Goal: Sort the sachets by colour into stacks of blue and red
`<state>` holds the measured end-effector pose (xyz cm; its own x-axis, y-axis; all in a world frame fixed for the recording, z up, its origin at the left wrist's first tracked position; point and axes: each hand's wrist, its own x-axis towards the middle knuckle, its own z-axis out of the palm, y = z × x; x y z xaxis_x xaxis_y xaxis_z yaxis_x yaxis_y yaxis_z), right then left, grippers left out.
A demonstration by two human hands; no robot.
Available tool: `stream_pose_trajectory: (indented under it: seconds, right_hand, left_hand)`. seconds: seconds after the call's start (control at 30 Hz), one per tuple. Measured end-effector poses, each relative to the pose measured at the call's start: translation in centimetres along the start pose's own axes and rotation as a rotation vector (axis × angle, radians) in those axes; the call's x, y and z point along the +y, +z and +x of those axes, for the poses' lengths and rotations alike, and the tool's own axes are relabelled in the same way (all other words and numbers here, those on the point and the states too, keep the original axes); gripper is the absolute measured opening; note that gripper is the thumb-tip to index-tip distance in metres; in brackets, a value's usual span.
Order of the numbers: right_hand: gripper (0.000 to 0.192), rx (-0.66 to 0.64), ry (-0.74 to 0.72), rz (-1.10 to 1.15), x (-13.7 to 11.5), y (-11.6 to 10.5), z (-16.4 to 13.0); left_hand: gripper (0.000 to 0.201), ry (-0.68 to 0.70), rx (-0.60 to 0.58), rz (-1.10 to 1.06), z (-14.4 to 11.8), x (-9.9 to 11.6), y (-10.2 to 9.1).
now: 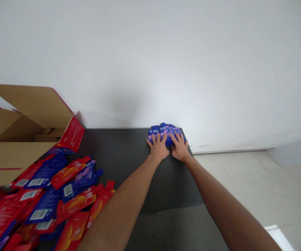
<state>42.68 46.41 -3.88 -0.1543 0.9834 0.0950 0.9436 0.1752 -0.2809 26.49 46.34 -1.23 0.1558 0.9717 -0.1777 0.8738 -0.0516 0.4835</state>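
Note:
Several blue pouches (163, 128) with white lettering lie overlapped in a cluster at the far right corner of the dark table (119, 150), close to the wall. My left hand (159, 149) rests on the left part of the cluster, its fingers spread over the pouches. Over the right part lies my right hand (179, 149), fingers also apart and pressing on the pouch fronts. The two thumbs come near each other at the cluster's front edge. Both palms hide the lower part of the pouches.
An open cardboard box (73, 136) with raised flaps stands at the left. In front of it spreads a loose pile of red pouches (70, 170) and blue pouches (42, 205). A white wall (150, 62) runs behind the table; tiled floor (234, 174) shows at right.

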Motion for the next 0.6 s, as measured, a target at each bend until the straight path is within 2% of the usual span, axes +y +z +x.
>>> stream_pose_trajectory:
  seconds: [0.17,0.33,0.6]
  right_hand:
    - [0.091,0.000,0.026,-0.038,-1.0,-1.0,-0.5]
    - [0.093,0.026,0.002,-0.082,-2.1,-1.5,-1.6]
    - [0.090,0.016,-0.002,-0.118,-5.3,-1.5,-6.1]
  left_hand:
    - [0.103,0.001,0.022,0.003,-1.0,-0.6,-0.3]
    - [0.098,0.043,0.047,0.005,-2.6,-0.7,-0.8]
    - [0.095,0.072,0.073,0.036,-7.4,-2.1,-1.6]
